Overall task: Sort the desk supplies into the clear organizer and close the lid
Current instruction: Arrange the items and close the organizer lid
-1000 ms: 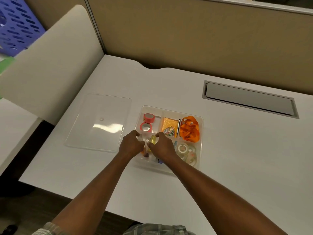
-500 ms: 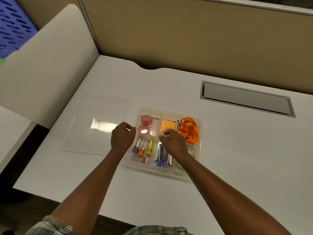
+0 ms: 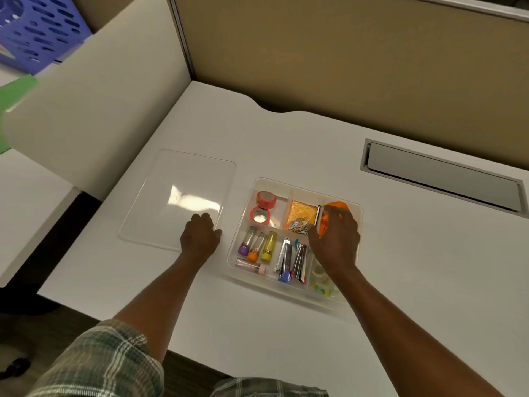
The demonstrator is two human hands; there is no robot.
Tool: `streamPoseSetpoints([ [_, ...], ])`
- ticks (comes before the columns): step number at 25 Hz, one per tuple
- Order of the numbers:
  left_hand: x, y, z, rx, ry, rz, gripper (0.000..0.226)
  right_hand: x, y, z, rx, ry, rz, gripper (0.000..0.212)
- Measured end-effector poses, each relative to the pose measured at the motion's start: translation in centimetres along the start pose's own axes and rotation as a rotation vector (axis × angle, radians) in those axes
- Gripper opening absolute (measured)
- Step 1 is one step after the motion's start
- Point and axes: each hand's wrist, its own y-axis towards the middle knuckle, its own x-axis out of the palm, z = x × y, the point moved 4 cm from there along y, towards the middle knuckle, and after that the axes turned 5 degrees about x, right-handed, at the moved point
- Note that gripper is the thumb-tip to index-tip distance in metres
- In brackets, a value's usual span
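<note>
The clear organizer (image 3: pixel 259 279) sits on the white desk (image 3: pixel 415 282), its compartments filled. Two pink tape rolls (image 3: pixel 266 199) are at the back left, an orange packet (image 3: pixel 303 210) with paper clips (image 3: pixel 299 226) in the middle, and capped tubes (image 3: pixel 257 243) at the front left. The clear lid (image 3: pixel 177 196) lies flat to the organizer's left. My left hand (image 3: pixel 199 236) curls over the lid's near right corner, thumb at its edge. My right hand (image 3: pixel 335 239) lies palm down, fingers spread, on the orange ribbon (image 3: pixel 339 206) in the back right compartment.
A grey cable hatch (image 3: pixel 440 176) is set into the desk at the right rear. Tan partition walls (image 3: pixel 343 67) close off the back. A white side panel (image 3: pixel 94 104) stands at the left, with a blue perforated basket (image 3: pixel 37 27) behind it.
My left hand has moved left from the organizer's tubes to the lid's corner. My right hand has moved right from the paper clips onto the orange ribbon.
</note>
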Motion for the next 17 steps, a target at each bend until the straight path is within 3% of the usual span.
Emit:
streamPoseSetpoints([
  [5, 0.9, 0.1, 0.5, 0.021, 0.084, 0.021, 0.024, -0.7, 0.3, 4.4, 0.261, -0.024, -0.004, 0.078],
  [8, 1.2, -0.1, 0.9, -0.01, 0.092, 0.029, 0.014, -0.5, 0.0, 6.0, 0.373, 0.064, -0.061, 0.079],
  [13, -0.5, -0.1, 1.9, -0.022, 0.04, 0.067, 0.014, -0.1, -0.6, 6.3, 0.438, 0.192, -0.107, 0.078],
  [17, -5.8, 0.3, 4.8, 0.074, 0.084, 0.244, 0.014, -0.2, -0.4, 5.8, 0.427, 0.226, -0.113, 0.078],
])
